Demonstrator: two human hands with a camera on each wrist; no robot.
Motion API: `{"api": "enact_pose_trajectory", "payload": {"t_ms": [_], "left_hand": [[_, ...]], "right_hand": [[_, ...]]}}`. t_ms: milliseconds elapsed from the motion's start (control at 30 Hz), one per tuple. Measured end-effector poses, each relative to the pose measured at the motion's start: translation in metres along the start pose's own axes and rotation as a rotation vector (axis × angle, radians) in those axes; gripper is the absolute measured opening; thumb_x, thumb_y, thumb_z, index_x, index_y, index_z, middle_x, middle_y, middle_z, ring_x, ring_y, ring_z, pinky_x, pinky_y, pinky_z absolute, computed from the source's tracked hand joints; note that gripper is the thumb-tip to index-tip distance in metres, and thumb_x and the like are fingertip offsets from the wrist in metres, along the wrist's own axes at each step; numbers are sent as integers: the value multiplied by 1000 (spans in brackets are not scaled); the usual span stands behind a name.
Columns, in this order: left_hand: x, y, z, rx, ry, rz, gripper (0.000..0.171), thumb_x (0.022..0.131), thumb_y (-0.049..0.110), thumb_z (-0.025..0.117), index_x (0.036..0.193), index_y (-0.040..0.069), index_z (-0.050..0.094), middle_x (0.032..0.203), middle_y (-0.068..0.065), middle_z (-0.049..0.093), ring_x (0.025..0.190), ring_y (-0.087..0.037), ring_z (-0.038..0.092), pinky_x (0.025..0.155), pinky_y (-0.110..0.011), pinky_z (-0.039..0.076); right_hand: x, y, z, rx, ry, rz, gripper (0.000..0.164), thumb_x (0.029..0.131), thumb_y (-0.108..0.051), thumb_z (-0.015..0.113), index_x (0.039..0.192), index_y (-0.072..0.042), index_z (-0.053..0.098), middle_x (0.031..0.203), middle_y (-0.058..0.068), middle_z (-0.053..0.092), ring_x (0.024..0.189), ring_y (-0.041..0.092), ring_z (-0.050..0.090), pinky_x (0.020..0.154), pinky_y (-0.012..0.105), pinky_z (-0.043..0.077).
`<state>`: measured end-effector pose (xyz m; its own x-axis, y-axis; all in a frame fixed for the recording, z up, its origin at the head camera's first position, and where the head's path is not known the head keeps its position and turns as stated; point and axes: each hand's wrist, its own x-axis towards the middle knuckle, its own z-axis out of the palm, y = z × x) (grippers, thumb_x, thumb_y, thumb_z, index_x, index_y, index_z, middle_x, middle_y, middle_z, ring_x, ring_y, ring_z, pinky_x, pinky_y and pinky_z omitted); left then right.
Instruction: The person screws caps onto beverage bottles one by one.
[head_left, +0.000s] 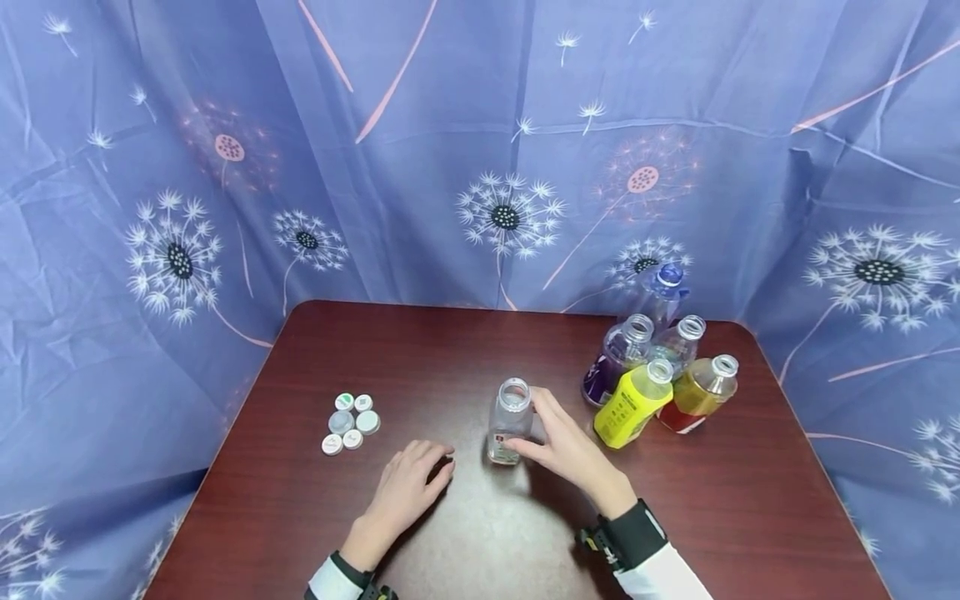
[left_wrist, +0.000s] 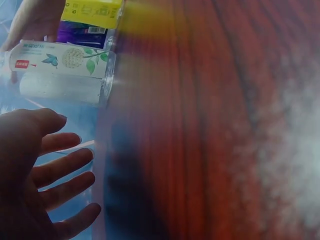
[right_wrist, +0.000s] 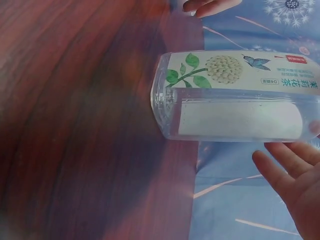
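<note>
Both sleeves (head_left: 660, 575) get cut off at the bottom edge. Left hand (head_left: 407, 483) is over the near table (head_left: 442, 358), fingers loosely spread, holding nothing. Right hand (head_left: 564, 442) has the bottle (head_left: 512, 417) near the middle of the table, thumb in front, fingers round the side; how firm a grip, I can't tell. Bottle looks upright and capless; its neck runs out of frame in the right wrist view. Left of it are six caps (head_left: 341, 422), print too small to read. Off right, the yellow bottle (head_left: 628, 412) and red bottle (head_left: 693, 396) partly hide the purple bottle (head_left: 602, 379) and a clear one (head_left: 678, 340). Behind those, a blue-topped one (head_left: 667, 279) almost melts into the curtain (head_left: 405, 225).
</note>
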<state>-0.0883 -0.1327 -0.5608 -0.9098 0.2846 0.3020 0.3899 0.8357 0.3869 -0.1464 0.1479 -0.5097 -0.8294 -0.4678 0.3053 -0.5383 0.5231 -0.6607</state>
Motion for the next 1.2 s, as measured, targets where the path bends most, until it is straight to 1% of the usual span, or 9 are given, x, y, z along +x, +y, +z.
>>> {"api": "enact_pose_trajectory", "payload": {"t_ms": [200,367,433,500,633,767,967,1100,1200], "left_hand": [[4,-9,-1,8,5,12,21,97,29,74,113,16,77,107,-1,75,104,-23,67,82,-44,54],[18,-39,-19,63,91,73,23,89,21,81,108,10,75,102,-6,74,95,-29,67,77,-47,54],[23,-53,-28,82,126,71,28,86,21,85,108,7,75,101,-9,74,93,-32,68,76,-49,55],[26,-65,-35,106,144,31,36,82,25,89,109,6,74,100,-11,72,92,-34,68,75,-51,56],[26,-80,-43,139,137,-116,53,75,34,94,115,5,73,107,-16,70,102,-39,65,77,-55,54],[22,-84,-41,195,131,-209,55,75,33,94,116,3,72,109,-21,67,104,-43,60,74,-56,51],[18,-86,-33,258,109,-245,44,80,26,91,113,3,73,108,-22,66,101,-42,57,72,-53,50],[20,-87,-31,246,87,-252,34,84,19,87,111,5,74,110,-21,68,103,-41,57,75,-53,49],[22,-87,-31,222,70,-257,32,86,11,85,114,3,73,109,-22,68,101,-42,57,79,-53,50]], "right_hand": [[4,-1,3,23,22,-44,62,92,-33,81,145,-19,51,129,-3,62,120,12,60,104,39,53],[8,0,6,33,29,-17,62,91,-31,82,143,-15,52,127,0,63,119,15,61,104,42,53],[7,0,8,48,26,-2,63,92,-30,82,144,-13,52,129,2,63,120,17,61,104,43,53],[7,1,9,98,4,26,68,92,-29,82,148,-13,48,135,5,60,124,20,60,105,42,53],[5,3,10,191,-17,46,76,94,-26,80,155,-11,39,144,13,53,127,27,59,102,43,55],[6,4,10,162,13,10,71,94,-24,80,154,-13,43,139,9,57,124,24,60,103,44,54],[9,4,12,113,24,1,54,94,-25,79,141,-13,56,128,1,64,119,16,61,104,42,53],[9,3,12,133,20,30,54,94,-23,79,141,-11,56,127,3,65,119,18,62,104,43,53],[10,3,11,142,11,43,55,95,-23,78,143,-11,54,130,5,64,121,19,62,106,44,52]]}}
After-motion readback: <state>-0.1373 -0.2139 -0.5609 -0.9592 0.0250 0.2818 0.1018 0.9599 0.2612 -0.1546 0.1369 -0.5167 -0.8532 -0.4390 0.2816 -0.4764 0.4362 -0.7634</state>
